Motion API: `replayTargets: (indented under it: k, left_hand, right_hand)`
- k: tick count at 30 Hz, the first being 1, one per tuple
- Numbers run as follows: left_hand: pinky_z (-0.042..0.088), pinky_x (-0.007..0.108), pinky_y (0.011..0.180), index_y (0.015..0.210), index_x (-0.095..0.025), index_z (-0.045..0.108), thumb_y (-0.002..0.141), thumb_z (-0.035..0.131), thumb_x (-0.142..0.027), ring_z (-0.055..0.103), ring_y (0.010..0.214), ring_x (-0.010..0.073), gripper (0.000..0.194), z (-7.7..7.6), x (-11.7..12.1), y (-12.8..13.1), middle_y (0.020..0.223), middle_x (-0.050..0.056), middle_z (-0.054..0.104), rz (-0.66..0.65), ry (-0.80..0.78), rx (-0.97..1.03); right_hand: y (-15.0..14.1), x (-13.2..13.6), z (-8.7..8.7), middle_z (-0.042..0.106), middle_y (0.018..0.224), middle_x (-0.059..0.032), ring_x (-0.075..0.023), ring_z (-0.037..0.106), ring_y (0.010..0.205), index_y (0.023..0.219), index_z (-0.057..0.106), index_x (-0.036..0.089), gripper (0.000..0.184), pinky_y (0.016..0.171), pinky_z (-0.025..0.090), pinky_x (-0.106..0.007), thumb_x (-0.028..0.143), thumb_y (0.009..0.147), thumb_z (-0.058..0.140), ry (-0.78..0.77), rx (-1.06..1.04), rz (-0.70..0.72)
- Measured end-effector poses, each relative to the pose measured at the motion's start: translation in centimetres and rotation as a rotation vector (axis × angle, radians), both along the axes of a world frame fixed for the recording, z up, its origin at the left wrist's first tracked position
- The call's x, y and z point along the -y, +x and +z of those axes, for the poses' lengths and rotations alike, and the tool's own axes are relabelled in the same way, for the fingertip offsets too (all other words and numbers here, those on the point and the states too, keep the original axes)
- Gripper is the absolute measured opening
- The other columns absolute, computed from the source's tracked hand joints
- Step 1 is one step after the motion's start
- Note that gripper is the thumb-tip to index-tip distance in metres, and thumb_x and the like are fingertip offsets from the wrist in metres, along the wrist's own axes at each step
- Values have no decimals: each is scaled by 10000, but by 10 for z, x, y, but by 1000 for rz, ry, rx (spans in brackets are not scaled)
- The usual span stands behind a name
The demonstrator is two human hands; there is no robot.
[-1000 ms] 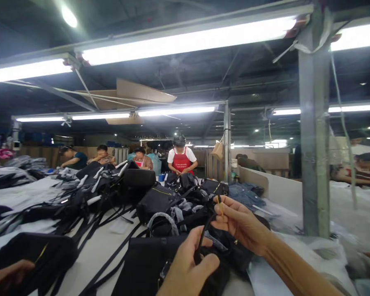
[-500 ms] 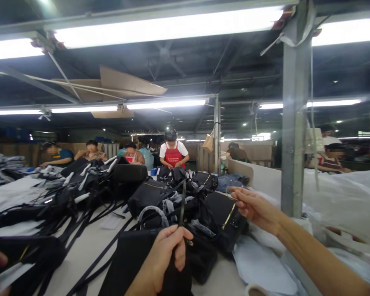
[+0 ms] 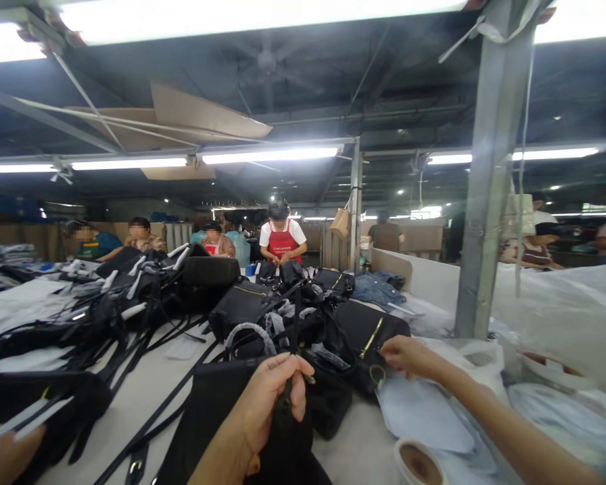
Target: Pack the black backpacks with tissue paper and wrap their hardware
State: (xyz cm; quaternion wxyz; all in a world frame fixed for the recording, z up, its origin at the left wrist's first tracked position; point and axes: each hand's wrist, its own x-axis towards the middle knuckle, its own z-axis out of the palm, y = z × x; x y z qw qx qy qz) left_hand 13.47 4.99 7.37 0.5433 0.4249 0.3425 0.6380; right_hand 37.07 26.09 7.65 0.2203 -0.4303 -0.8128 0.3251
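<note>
My left hand is closed in a pinch on a narrow black strap that stands up above the fingers. Below that hand lies a black bag, partly covered by my forearm. My right hand is off to the right, its fingers curled together. Just under its fingertips shows a thin yellowish loop; whether the fingers touch it I cannot tell. Close by is a black bag with a gold zip.
Black bags and straps are heaped across the table. At lower left, another person's hand works at a black bag with white strips. A tape roll, pale sheets and a metal post are at right. A person in a red apron stands opposite.
My right hand has come down a little, and the yellowish loop now shows lower, beneath the fingertips. My left hand keeps its pinch on the strap. The camera view has tilted slightly.
</note>
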Motion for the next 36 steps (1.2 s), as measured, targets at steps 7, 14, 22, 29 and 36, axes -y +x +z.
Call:
replayTargets:
  k: [7,14,22,29,36]
  left_hand:
    - [325,217,397,768,-129,634,793,562,-418,452,348,102,299,13,3,3,446,-24,530,-43,-56,-303]
    - [414,225,492,714,-160,610,706,613,-309,520,443,107,149,52,30,-9,524,-17,584,-232,-119,-580]
    - [401,205,465,672,-179,591,702,535,-286,554,456,105,124,63,57,-59,559,-14,606,-124,-228,-841]
    - [441,238,603,806,-166,635,787,519,-431,612,721,165,290,101,27,-89,779,36,662,286,-25,-1032]
    - [383,256,575,590,-152,632,585,653,-255,542,621,170,106,62,-10,-143,547,-11,577,518,-137,-1096]
  right_hand:
    - [-43,81,38,721,994,-79,-275,640,921,976,703,290,200,877,458,-417,331,846,557,643,-271,139]
    - [-79,143,74,721,857,-46,-205,644,767,968,698,254,216,709,449,-278,404,894,560,605,0,751]
    - [-80,138,41,634,658,-1,-100,573,539,777,585,185,264,486,417,-177,406,890,493,-114,-2,639]
    - [-135,173,64,504,514,72,-11,332,318,783,567,165,193,281,208,-86,325,884,530,-765,-365,490]
    - [-179,161,65,492,490,47,-9,446,302,676,536,139,286,344,406,-71,170,923,396,-1277,-440,164]
